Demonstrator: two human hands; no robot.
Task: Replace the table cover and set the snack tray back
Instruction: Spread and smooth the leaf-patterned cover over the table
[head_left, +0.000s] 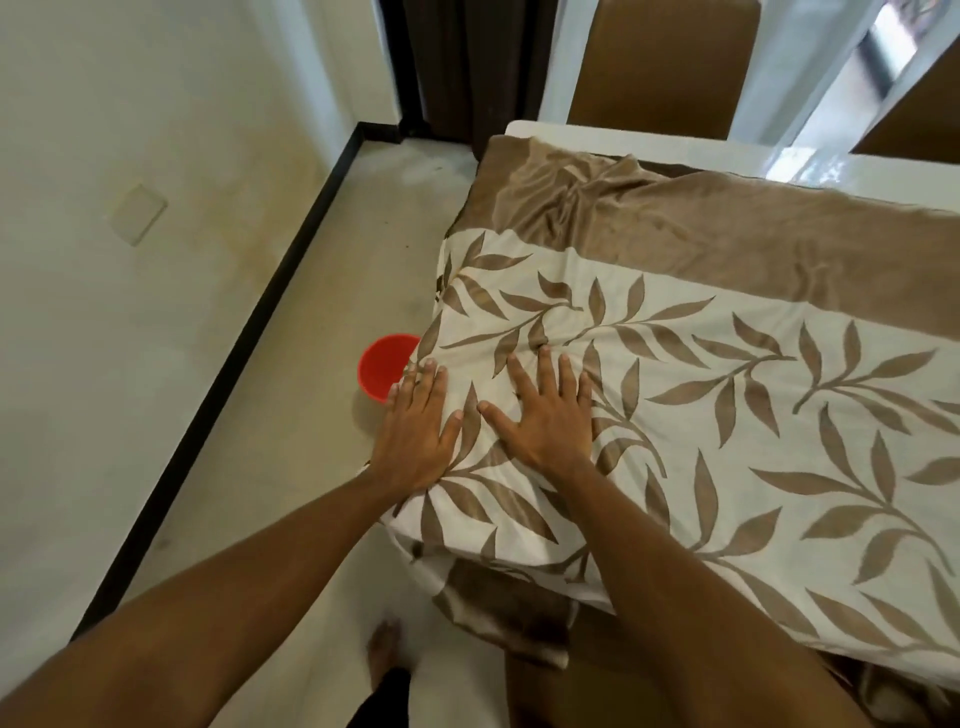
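A table cover, white with brown leaf print and a plain brown border, lies spread over a white glossy table. Its far brown band is wrinkled, and its near edge hangs over the table's side. My left hand lies flat, fingers apart, on the cover at the table's left edge. My right hand presses flat on the cover just beside it. Neither hand holds anything. No snack tray is in view.
A red plastic cup or bowl stands on the floor left of the table, partly hidden by the cover. Brown chairs stand at the far side and near side. A white wall with black skirting runs along the left.
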